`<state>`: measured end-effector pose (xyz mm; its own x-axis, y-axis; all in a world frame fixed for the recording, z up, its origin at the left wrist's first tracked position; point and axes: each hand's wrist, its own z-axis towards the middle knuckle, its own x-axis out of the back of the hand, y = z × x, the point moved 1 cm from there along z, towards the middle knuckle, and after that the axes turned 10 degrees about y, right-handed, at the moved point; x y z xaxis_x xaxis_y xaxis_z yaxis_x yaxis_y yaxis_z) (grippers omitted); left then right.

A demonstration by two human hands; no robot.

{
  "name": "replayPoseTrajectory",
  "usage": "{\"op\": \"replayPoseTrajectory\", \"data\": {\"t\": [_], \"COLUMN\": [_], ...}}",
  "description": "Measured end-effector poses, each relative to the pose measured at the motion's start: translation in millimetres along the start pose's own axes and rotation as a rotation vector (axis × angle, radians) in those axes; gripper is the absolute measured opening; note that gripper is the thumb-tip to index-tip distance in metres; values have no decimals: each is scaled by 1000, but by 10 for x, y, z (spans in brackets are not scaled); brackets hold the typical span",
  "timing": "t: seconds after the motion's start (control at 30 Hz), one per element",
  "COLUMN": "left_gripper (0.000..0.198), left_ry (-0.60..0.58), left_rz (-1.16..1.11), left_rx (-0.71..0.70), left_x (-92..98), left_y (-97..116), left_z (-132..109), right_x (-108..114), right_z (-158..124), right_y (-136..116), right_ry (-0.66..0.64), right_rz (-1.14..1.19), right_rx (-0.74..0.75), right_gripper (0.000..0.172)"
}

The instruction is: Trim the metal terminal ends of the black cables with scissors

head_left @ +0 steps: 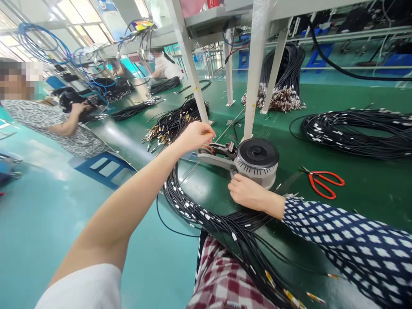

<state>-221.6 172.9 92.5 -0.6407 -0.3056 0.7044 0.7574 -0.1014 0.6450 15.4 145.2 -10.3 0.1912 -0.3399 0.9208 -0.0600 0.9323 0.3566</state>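
Hands (200, 135) at grey machine (257, 175), fingers (235, 183) bent

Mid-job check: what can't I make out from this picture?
Left hand: head view; its fingers hide whatever they may pinch.
Right hand: head view; curled fingers hide their tips and any grip.
White labels on the black cable bundle: head view; too small to read.
Black cable coil: head view; cut off by the right edge.
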Motion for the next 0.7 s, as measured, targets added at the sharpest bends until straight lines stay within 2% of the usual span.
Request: {"op": "replayPoseTrajectory", "data": {"t": [0.1, 0.27, 0.33, 0.4, 0.57, 0.7], "left_gripper": [17, 18, 18, 19, 19, 18], "left_ry": [4, 10, 11, 13, 5, -2], "left_rz": [15, 0, -12, -15, 1, 16], "left_rx": [-8, -19, -19, -17, -22, -26], "left_x": [-19, -22, -6, 12, 30, 27], "left_y": [6, -2, -14, -28, -48, -35], "left_z": [-5, -21, -30, -38, -43, -47], "right_x": [-40, 42, 59, 34, -86, -52], "right_z": [71, -316, -383, -309, 75, -4], "right_y": [16, -51, -71, -77, -44, -37], "right_ry": [10, 17, 15, 11, 15, 25], "right_rz": [-4, -7, -10, -10, -19, -25], "right_rx": [-11, -15, -23, -28, -59, -65], "right_gripper": [18, 15, 15, 16, 19, 18]}}
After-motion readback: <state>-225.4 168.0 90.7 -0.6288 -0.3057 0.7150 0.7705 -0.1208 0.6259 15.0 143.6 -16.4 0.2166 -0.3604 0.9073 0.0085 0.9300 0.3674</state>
